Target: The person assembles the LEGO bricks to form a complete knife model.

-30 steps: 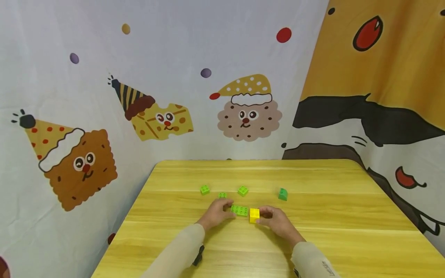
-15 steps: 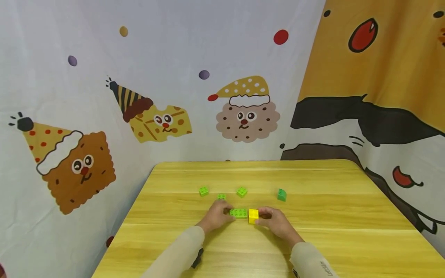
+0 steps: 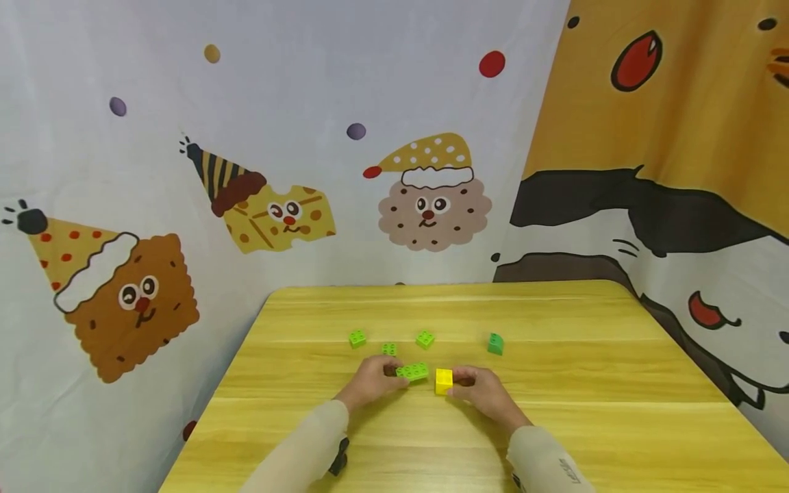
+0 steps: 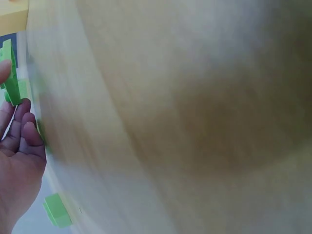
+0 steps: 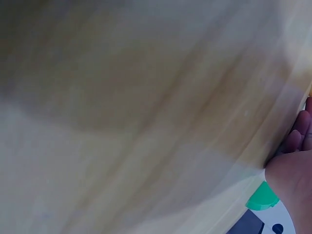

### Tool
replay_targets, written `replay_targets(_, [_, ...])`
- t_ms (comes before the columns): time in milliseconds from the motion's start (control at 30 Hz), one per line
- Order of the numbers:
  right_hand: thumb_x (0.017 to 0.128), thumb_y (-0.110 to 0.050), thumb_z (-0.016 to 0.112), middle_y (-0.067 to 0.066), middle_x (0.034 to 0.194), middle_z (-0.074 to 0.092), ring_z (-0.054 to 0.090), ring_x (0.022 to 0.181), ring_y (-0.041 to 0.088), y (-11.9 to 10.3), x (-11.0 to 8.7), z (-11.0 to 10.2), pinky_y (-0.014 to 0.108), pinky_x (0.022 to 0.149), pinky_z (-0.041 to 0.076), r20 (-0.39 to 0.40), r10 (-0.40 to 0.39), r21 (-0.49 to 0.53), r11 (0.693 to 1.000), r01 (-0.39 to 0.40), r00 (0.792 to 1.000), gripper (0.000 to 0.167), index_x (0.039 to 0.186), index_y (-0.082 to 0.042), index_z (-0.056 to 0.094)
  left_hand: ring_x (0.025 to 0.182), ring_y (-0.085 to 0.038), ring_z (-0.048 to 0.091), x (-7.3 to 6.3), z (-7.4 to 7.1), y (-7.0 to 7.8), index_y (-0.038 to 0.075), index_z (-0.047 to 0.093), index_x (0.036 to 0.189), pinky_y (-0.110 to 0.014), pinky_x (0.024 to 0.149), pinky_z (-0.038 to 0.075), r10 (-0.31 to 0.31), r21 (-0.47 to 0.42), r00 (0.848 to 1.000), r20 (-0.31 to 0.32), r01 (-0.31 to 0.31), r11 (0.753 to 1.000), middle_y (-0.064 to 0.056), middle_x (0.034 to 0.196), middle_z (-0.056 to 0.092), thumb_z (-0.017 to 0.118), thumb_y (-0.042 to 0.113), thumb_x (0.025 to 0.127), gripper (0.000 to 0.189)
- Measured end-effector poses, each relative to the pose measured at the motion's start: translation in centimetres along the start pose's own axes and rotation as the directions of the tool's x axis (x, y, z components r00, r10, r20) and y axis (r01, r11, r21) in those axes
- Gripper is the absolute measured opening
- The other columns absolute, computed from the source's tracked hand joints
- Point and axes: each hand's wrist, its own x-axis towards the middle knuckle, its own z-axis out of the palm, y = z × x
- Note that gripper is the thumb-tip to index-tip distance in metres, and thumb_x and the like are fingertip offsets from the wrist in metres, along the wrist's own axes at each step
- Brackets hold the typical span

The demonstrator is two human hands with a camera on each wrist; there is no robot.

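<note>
My left hand [image 3: 372,382] pinches one end of a long light green building brick [image 3: 414,372] with two rows of studs. In the left wrist view the green brick [image 4: 13,78] sits between thumb and fingertips, tipped, its far end raised. Just to its right, my right hand [image 3: 488,394] holds a yellow block [image 3: 444,381] by its right side, thumb at the front. A small gap separates the yellow block from the green brick. In the right wrist view only part of the right hand [image 5: 292,170] shows, at the right edge.
Beyond the hands, small light green bricks lie at the left [image 3: 357,338], near the left fingers [image 3: 389,349] and at the middle [image 3: 424,339]. A darker green curved brick [image 3: 495,344] lies farther right. The wooden table [image 3: 555,315] ends at a printed curtain [image 3: 345,82].
The left hand has tipped the long green brick, its right end now angled up, and drawn it slightly away from the yellow block. The right hand keeps its hold; the head view has shifted slightly.
</note>
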Motion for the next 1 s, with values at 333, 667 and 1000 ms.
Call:
replay_targets(333, [0.081,-0.012,0.083,0.003,0.105,0.070,0.062,0.093,0.019,-0.4,0.0,0.5,0.039,0.086,0.053,0.002,0.005,-0.015,1.000,-0.005,1.000,0.036,0.113,-0.003,0.071,0.085,-0.017,0.056,0.0,-1.1,0.5,0.008,0.070,0.116,-0.032,0.071,0.049,-0.037,-0.050,0.999,-0.003,0.037,0.998,0.001,0.094,0.063,0.078,0.026,0.088,0.034])
replay_targets(667, [0.080,-0.014,0.084,0.002,0.106,0.070,0.062,0.094,0.019,-0.6,-0.3,0.6,0.040,0.086,0.052,-0.009,0.028,-0.021,0.999,-0.028,1.000,0.037,0.113,-0.004,0.071,0.093,-0.018,0.056,0.6,-1.6,1.8,0.013,0.069,0.121,-0.035,0.076,0.049,-0.058,-0.073,0.998,0.001,0.058,0.996,0.002,0.100,0.063,0.078,0.029,0.088,0.038])
replay_targets(1000, [0.081,-0.013,0.083,0.002,0.105,0.070,0.062,0.094,0.019,-0.6,0.0,0.6,0.040,0.086,0.052,-0.001,0.023,-0.009,1.000,-0.023,1.000,0.035,0.113,-0.003,0.072,0.098,-0.016,0.056,1.0,-1.1,2.6,0.018,0.071,0.119,-0.036,0.082,0.049,-0.053,-0.060,0.998,0.016,0.054,0.997,0.007,0.107,0.063,0.078,0.031,0.087,0.036])
